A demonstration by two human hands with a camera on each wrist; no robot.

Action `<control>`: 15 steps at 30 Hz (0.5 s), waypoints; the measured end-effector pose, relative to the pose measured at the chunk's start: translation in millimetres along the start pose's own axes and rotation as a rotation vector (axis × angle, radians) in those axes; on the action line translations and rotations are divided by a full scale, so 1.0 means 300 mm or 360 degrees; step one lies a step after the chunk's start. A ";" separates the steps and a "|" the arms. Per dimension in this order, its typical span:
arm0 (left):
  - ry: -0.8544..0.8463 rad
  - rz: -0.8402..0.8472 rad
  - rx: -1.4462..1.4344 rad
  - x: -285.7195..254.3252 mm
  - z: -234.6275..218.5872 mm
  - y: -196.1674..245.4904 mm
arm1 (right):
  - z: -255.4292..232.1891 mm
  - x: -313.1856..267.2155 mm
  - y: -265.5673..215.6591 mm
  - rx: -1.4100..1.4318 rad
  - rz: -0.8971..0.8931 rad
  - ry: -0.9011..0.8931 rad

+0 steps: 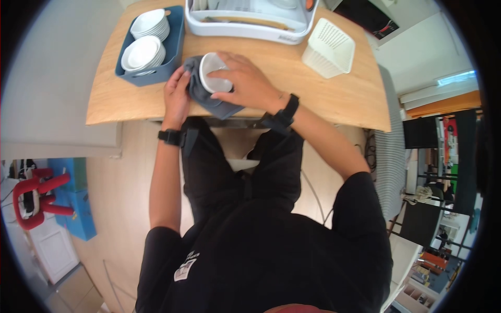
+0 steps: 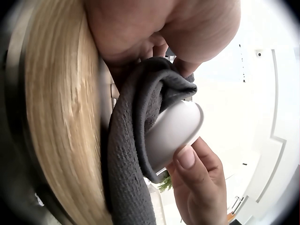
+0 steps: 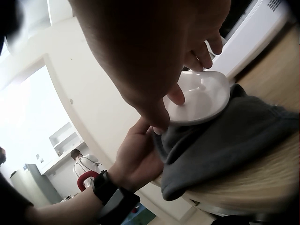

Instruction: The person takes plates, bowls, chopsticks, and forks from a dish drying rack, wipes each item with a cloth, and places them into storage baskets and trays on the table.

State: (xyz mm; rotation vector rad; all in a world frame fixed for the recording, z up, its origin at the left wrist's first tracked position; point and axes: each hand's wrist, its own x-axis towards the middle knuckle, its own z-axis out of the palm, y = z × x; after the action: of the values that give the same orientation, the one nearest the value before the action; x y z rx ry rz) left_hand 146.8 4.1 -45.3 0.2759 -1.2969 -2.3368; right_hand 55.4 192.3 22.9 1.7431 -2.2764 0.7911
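Over the front of the table, my left hand (image 1: 176, 99) grips a dark grey cloth (image 1: 215, 108) by its left side. The cloth wraps the underside and left side of a white bowl (image 1: 210, 83), which is tilted on its side. My right hand (image 1: 250, 83) pinches the bowl's rim, the thumb outside and a finger reaching into the hollow. In the left wrist view, the cloth (image 2: 124, 140) folds round the bowl (image 2: 176, 126), and the right thumb (image 2: 186, 159) presses on its outer wall. The right wrist view shows the bowl's glossy inside (image 3: 201, 101).
A blue-grey bin (image 1: 177, 47) with two stacks of white bowls (image 1: 143, 55) stands at the table's left. A white rack (image 1: 245, 32) is at the back, a white perforated basket (image 1: 329, 49) at the right. The wooden table's (image 1: 360, 104) front edge lies close to my body.
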 end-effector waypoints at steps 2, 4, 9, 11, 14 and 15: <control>-0.0041 -0.0015 -0.0036 0.005 0.001 0.000 | 0.004 -0.001 0.001 -0.0052 -0.0007 -0.0018; -0.0060 -0.0026 -0.0001 -0.004 0.016 0.017 | -0.003 0.001 -0.016 -0.0032 -0.0019 0.0021; -0.0071 0.0039 0.0009 0.007 -0.001 -0.005 | -0.026 0.008 -0.030 0.0032 -0.0106 -0.0052; -0.0133 -0.0011 -0.0054 0.010 -0.003 -0.011 | -0.042 0.002 -0.033 0.0070 -0.0107 -0.0043; -0.0120 0.0013 -0.0038 0.020 -0.014 -0.017 | -0.057 0.013 -0.025 0.0000 -0.0112 -0.0015; -0.0127 0.0027 -0.0004 0.016 -0.016 -0.018 | -0.064 0.020 -0.018 0.0050 0.0000 0.0061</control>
State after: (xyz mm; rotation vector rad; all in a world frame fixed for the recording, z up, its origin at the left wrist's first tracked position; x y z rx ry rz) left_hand 142.8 0.6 -52.3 0.1719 -1.3281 -2.3563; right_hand 55.1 196.0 43.4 1.7259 -2.2516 0.8573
